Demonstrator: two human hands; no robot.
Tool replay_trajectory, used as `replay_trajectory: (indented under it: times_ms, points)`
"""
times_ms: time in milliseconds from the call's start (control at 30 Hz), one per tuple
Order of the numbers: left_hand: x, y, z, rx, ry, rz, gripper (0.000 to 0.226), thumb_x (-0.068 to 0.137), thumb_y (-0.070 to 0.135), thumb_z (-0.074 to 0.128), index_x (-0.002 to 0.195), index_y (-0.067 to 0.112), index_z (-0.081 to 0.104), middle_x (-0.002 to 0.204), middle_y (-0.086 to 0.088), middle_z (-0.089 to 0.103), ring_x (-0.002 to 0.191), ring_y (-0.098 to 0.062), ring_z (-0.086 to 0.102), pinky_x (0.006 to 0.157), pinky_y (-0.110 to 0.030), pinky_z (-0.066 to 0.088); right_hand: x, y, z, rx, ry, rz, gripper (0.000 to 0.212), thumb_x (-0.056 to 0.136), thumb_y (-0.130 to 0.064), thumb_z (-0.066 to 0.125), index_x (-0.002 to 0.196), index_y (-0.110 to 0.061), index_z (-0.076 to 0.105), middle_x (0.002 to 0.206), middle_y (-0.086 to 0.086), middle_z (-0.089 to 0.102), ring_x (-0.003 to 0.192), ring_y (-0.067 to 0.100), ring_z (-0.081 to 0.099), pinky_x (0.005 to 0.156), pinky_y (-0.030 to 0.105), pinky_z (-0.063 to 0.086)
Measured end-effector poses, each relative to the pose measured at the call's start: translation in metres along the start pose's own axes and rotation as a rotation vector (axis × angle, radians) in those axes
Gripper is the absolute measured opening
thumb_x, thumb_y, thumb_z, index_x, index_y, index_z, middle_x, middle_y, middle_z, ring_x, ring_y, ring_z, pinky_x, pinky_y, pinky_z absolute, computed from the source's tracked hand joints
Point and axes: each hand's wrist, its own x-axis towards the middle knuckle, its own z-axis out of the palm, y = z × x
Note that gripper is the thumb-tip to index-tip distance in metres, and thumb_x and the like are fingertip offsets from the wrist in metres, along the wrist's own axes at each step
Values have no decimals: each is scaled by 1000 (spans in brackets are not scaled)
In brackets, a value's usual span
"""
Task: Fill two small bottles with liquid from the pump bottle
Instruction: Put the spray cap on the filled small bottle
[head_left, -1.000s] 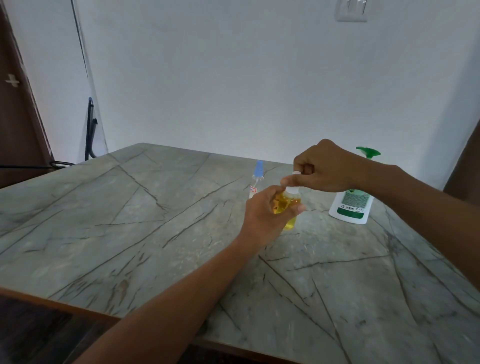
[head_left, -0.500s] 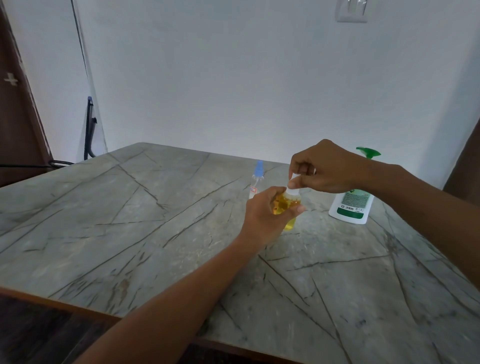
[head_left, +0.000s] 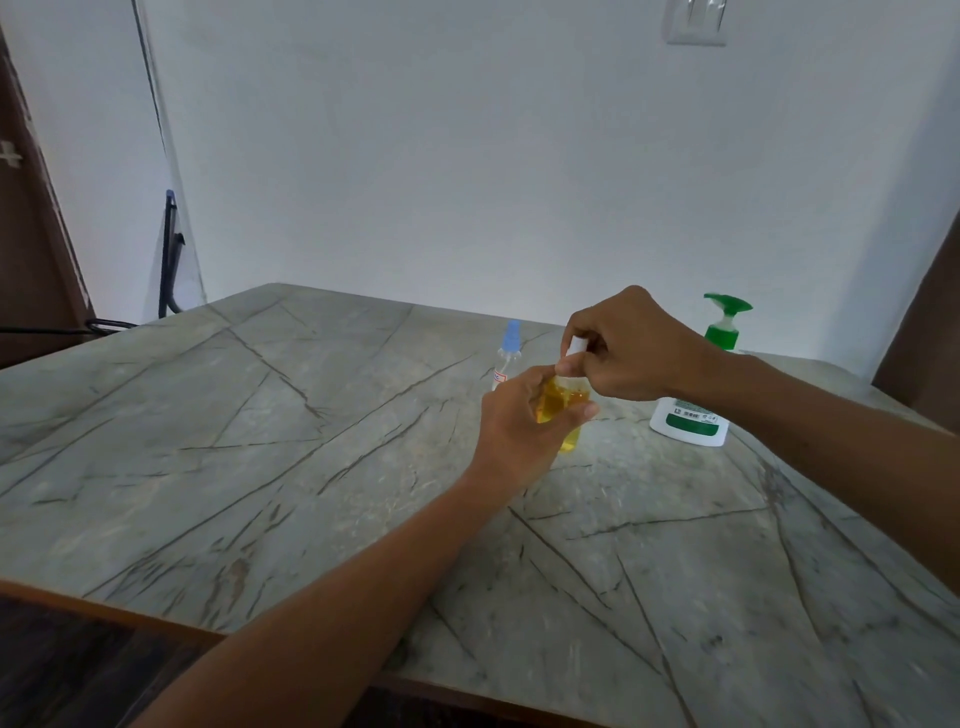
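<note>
Over the last second our right hand (head_left: 631, 345) has only turned a little about the white cap (head_left: 574, 352) it pinches. Our left hand (head_left: 519, 421) keeps its grip on the yellow bottle (head_left: 565, 410), on or just over the table (head_left: 260, 441), so we judge it filled and being capped. We count two small bottles, this one and a blue-topped one (head_left: 508, 353) just behind, and one pump bottle (head_left: 693, 415) beyond our right wrist.
</note>
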Motion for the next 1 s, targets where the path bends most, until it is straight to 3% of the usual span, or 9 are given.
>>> replay_trajectory:
  times_ms: [133,200,267,333,400,500,600,833,1000]
  points:
    - [0,-2,0,-1,6,6,44,75,41,77,114,24,65,97,11,71,88,-5,67,80,-22,55,0,-4,5,0,36,10,8,80,-6,67,77,-10,74,55,-26,52,48,-2,58,51,8,41]
    - [0,-3,-1,-4,5,4,45,74,44,77,113,26,65,97,12,71,89,-4,67,80,-23,56,-3,-4,3,49,19,16,7,82,-19,74,80,-13,73,60,-20,59,54,2,60,56,17,46]
    - [1,-3,-1,-19,-7,-13,45,74,46,77,113,27,64,97,14,70,90,-3,66,81,-23,56,-8,0,-2,145,34,73,32,78,-49,73,92,-20,70,75,-14,67,68,2,64,63,13,48]
    - [1,-2,-2,-41,-18,-34,40,75,44,77,108,26,63,94,16,68,88,-1,66,80,-19,54,-20,5,-5,270,86,185,54,71,-65,64,110,-28,62,91,-17,67,80,-4,63,64,4,46]
    - [0,-2,-1,-91,-24,-50,43,75,41,79,110,22,64,95,14,70,88,1,67,80,-19,54,-38,10,4,366,125,282,67,67,-64,69,122,-27,57,103,-15,66,88,-5,62,64,4,46]
    - [-2,-1,-1,-119,-31,-37,42,76,36,79,112,21,65,96,14,70,88,4,66,82,-18,53,-62,12,32,433,49,356,82,59,-50,84,130,-21,54,114,-9,64,93,-2,61,69,10,51]
    - [-3,0,1,-127,-32,-32,43,76,37,79,114,21,65,99,11,72,90,1,67,86,-25,56,-71,7,58,515,58,379,78,60,-45,88,127,-22,57,110,-14,64,93,-4,62,70,6,50]
    - [-4,-1,3,-126,-48,-50,55,74,37,80,123,20,61,111,7,70,99,-5,67,88,-32,56,-67,-3,75,550,229,406,44,72,-31,83,109,-17,66,94,-12,70,80,-8,64,65,2,46]
    - [-3,0,2,-142,-47,-89,57,74,45,78,123,23,60,111,12,68,99,1,65,87,-20,53,-63,5,78,539,245,448,42,72,-32,83,108,-17,66,90,-12,68,77,-9,62,63,0,44]
